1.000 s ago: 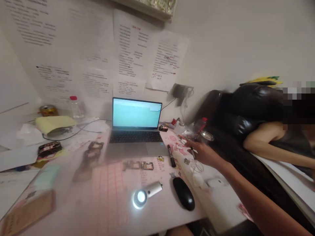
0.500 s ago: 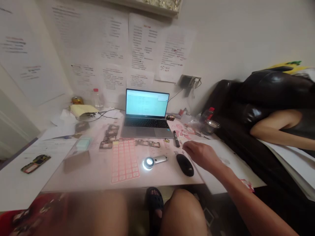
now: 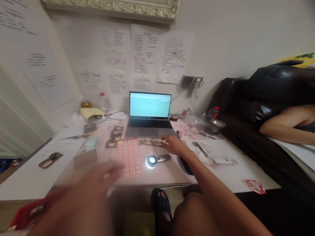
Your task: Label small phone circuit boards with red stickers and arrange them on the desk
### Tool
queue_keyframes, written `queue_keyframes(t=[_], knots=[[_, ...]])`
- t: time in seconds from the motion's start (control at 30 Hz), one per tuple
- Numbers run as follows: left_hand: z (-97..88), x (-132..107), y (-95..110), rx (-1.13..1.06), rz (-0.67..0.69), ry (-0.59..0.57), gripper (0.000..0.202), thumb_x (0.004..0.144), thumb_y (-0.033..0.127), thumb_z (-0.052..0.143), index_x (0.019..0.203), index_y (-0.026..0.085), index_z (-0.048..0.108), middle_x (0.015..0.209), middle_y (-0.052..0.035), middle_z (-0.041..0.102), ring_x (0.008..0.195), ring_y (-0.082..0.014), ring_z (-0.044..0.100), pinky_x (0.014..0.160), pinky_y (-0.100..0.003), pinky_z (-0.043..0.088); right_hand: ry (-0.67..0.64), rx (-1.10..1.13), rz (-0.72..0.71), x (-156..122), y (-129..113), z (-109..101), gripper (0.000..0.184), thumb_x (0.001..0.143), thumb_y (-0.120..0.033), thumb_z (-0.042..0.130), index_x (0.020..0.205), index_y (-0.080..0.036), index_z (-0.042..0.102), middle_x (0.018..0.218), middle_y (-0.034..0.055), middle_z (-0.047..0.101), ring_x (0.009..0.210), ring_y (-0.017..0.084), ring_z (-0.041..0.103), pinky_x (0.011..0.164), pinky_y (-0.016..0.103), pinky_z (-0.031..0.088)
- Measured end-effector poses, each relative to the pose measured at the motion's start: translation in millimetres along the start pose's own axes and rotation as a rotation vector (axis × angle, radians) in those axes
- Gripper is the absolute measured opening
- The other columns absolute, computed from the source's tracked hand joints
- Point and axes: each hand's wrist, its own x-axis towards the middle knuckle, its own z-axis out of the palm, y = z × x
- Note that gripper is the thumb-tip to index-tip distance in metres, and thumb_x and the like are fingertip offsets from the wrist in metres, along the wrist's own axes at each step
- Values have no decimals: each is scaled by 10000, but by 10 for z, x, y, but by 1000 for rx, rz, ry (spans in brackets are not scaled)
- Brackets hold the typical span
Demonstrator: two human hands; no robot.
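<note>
My right hand point(image 3: 175, 147) reaches over the desk, palm down, just past the lit magnifier lamp point(image 3: 153, 161) and near the small circuit boards point(image 3: 149, 143) in front of the open laptop point(image 3: 149, 114). Its fingers look loosely curled; I see nothing in them. My forearm covers most of the black mouse point(image 3: 185, 165). My left hand point(image 3: 98, 178) is raised close to the camera at lower left, badly motion-blurred, over the near desk edge beside the pink grid sheet point(image 3: 129, 158).
Another person's arm point(image 3: 285, 129) rests on papers at the right beside a black leather chair point(image 3: 258, 98). Tweezers point(image 3: 200, 148), a white earbud case point(image 3: 222, 160), a metal cup point(image 3: 216, 126), phone boards point(image 3: 51, 159), bottles and a can line the desk. My knees and a sandal sit below.
My right hand moved left from the tools at the right, past the mouse, to the boards by the laptop. My left hand rose into view. The camera pulled back and tilted down.
</note>
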Motion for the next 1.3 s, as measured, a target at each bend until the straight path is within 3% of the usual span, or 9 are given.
queue_keyframes(t=[0.1, 0.17, 0.33, 0.43, 0.63, 0.9, 1.03, 1.17, 1.3], knots=[[340, 276, 57, 26, 89, -126, 456, 1054, 589, 618, 1334, 279, 800, 1355, -98, 776, 1283, -317, 698, 1100, -412, 566, -32, 12, -36, 89, -34, 105, 411, 1058, -460, 727, 1388, -218, 687, 1403, 103, 707, 1185, 251, 723, 1013, 491, 634], [472, 365, 95, 79, 142, -203, 422, 1052, 552, 613, 1322, 279, 789, 1405, -118, 746, 1354, -332, 658, 1174, -443, 511, -49, 14, -54, 106, -36, 172, 405, 1055, -461, 732, 1373, -213, 692, 1389, 100, 713, 1180, 251, 725, 1008, 489, 635], [353, 335, 110, 166, 69, -345, 344, 1082, 517, 544, 1073, 249, 758, 1152, -103, 756, 1083, -303, 711, 1027, -417, 542, -43, 35, -71, 97, 25, 260, 394, 1057, -459, 728, 1366, -216, 697, 1390, 100, 714, 1189, 251, 723, 1020, 492, 630], [275, 265, 87, 185, 20, -349, 260, 1050, 457, 587, 1104, 255, 741, 1161, -101, 744, 1104, -313, 695, 996, -412, 532, -35, 63, -78, 75, 57, 271, 387, 1057, -457, 730, 1354, -211, 701, 1379, 98, 719, 1187, 251, 724, 1021, 495, 630], [362, 255, 70, 173, 1, -328, 203, 1025, 407, 609, 1078, 253, 731, 1154, -99, 742, 1118, -317, 696, 1030, -433, 526, -13, 128, -97, 44, 71, 296, 381, 1058, -455, 728, 1354, -216, 703, 1398, 101, 713, 1209, 255, 718, 1038, 502, 623], [264, 684, 369, 319, 1, -436, 231, 1012, 374, 595, 1012, 219, 767, 1098, -120, 771, 1064, -375, 735, 925, -485, 536, 61, 190, 0, -117, 173, 181, 405, 1072, -442, 709, 1416, -231, 679, 1438, 108, 700, 1241, 263, 711, 1077, 525, 608], [431, 905, 329, 331, 67, -370, 199, 1028, 315, 580, 1000, 226, 756, 1080, -95, 759, 1023, -337, 732, 890, -448, 522, 84, 201, 48, -296, 213, 78, 365, 1087, -424, 687, 1396, -230, 691, 1399, 100, 723, 1232, 256, 718, 1092, 527, 600], [677, 1055, 211, 278, 137, -287, 302, 1104, 278, 483, 1040, 221, 773, 1089, -105, 761, 1074, -325, 717, 964, -462, 519, 50, 198, 43, -332, 172, 70, 349, 1082, -413, 695, 1373, -221, 702, 1387, 99, 731, 1237, 257, 718, 1106, 532, 590], [779, 1281, 212, 252, 177, -225, 256, 1090, 203, 533, 1176, 199, 774, 1202, -115, 770, 1194, -331, 695, 1080, -494, 516, 18, 188, 58, -229, 133, 125, 391, 1076, -423, 705, 1414, -229, 682, 1403, 102, 722, 1217, 257, 723, 1087, 529, 601]])
